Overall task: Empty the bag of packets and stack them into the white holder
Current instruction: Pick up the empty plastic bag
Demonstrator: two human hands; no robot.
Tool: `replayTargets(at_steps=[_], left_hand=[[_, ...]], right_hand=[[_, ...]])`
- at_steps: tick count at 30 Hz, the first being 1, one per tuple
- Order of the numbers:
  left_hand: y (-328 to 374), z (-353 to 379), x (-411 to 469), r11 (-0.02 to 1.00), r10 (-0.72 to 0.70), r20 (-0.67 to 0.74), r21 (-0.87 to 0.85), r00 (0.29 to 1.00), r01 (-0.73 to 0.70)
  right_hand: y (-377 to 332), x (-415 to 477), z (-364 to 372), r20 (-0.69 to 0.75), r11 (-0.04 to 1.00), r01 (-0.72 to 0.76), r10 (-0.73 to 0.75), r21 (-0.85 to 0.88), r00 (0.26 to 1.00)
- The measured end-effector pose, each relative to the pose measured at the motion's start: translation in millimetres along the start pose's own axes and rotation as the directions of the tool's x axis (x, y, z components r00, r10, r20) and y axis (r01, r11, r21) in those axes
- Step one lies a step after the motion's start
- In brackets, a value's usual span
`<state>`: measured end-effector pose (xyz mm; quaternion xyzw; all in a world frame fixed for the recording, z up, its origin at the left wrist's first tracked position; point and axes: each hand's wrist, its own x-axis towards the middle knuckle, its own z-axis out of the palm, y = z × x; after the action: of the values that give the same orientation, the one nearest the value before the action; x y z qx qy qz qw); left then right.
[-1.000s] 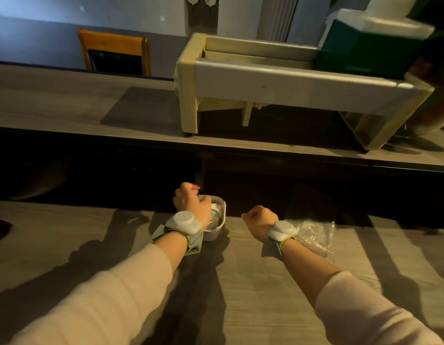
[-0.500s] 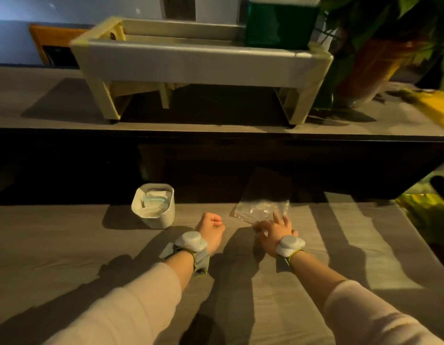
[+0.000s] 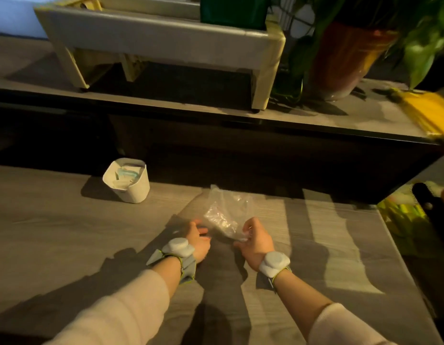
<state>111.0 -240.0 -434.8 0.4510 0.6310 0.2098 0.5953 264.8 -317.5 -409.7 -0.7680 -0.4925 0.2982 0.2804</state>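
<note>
A: Holder first, far left. White holder point(image 3: 127, 180) stands on the table point(image 3: 66, 240) at its far edge, packets point(image 3: 124, 173) visible inside. Half a second back the left hand was a closed fist on the table; a second back it was right at the holder.

B: So the person is through with it?

A: Probably. Left hand point(image 3: 197, 239) now sits well right of the holder, fingers spread loose, gripping nothing, close beside the near left edge of the clear plastic bag point(image 3: 226, 212). Contact with the film can't be told.

B: And the bag?

A: Middle of the table, between the hands, crumpled, its far end raised off the wood. It lay flat half a second ago. Looks empty, though the film is glary and small contents could hide.

B: Right side?

A: Right hand point(image 3: 255, 241) has the bag's near corner pinched in curled fingers. It lay flat on the film before, so the pickup has begun.

B: Meaning?

A: Judgement only: stacking looks done or nearly so. What remains is checking the bag for stragglers, then setting it aside. Plant pot point(image 3: 340, 58) stands far right on the shelf, uninvolved.
</note>
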Motion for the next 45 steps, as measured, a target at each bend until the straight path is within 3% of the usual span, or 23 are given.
replayTargets(at_steps=[6,8,11,16,18,21,23,28,31,34,38,43,45], left_hand=[[-12,6,-53,0.966,0.071,0.165,-0.256,0.984,-0.027],[-12,4,-72,0.919,0.088,0.227,-0.395,0.97,0.009],[-19,-2,-105,0.88,0.065,0.3,-0.467,0.952,0.087],[-53,-10,-141,0.8,0.033,0.323,-0.576,0.946,0.169],[-70,-10,-161,0.813,0.026,0.353,-0.551,0.935,0.185],[-88,-8,-181,0.875,0.033,0.334,-0.466,0.942,0.135],[-98,-4,-193,0.904,0.034,0.326,-0.414,0.945,0.11],[-126,23,-214,0.966,0.026,0.326,-0.251,0.945,0.06],[-145,40,-225,0.984,-0.024,0.333,-0.161,0.943,0.082],[-164,62,-236,0.973,-0.136,0.308,-0.136,0.942,0.185],[-194,93,-252,0.897,-0.309,0.373,-0.19,0.875,0.398],[-238,138,-254,0.867,-0.346,0.387,-0.215,0.855,0.449],[-258,159,-248,0.867,-0.366,0.369,-0.197,0.854,0.457]], right_hand=[[4,-38,5,0.079,0.99,0.139,-0.14,0.013,0.987],[-3,-59,4,0.158,0.981,0.041,-0.072,0.188,0.985],[-15,-96,4,0.232,0.859,-0.139,0.024,0.493,0.972],[-2,-155,26,-0.089,0.876,-0.18,0.244,0.448,0.966],[0,-188,28,-0.052,0.807,-0.211,0.286,0.551,0.957],[2,-220,25,0.151,0.559,-0.32,0.327,0.765,0.933],[13,-239,25,0.254,0.449,-0.385,0.324,0.806,0.911],[40,-275,16,0.267,0.445,-0.342,0.225,0.828,0.937],[57,-290,9,0.242,0.55,-0.317,0.207,0.773,0.948],[79,-307,-1,0.225,0.658,-0.34,0.255,0.672,0.94],[142,-324,-1,0.184,0.675,-0.448,0.427,0.586,0.885],[229,-330,10,0.254,0.451,-0.553,0.567,0.701,0.784],[253,-330,17,0.355,0.264,-0.588,0.589,0.765,0.726]])
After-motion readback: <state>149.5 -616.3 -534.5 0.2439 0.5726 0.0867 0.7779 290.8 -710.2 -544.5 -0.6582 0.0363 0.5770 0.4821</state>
